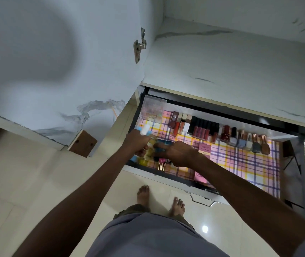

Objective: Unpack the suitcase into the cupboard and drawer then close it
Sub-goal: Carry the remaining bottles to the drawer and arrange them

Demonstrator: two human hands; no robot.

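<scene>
Your drawer stands pulled out at the centre right of the frame, lined with a plaid sheet. Along its upper edge a row of lip-colour tubes and nail polish bottles is already laid out; I judge that part of the unpacking done.

Your left hand, at centre frame, is curled round a small white bottle. Your right hand, just beside it, reaches with bent fingers into a cluster of small bottles at the drawer's left end; whether it grips one I cannot tell, the area being blurred.

The cupboard shelf at upper right shows nothing on it. The suitcase is not in view.

Outstanding, in my judgement: place the held bottle, confirm the suitcase is emptied, stock the cupboard, close the drawer.
</scene>
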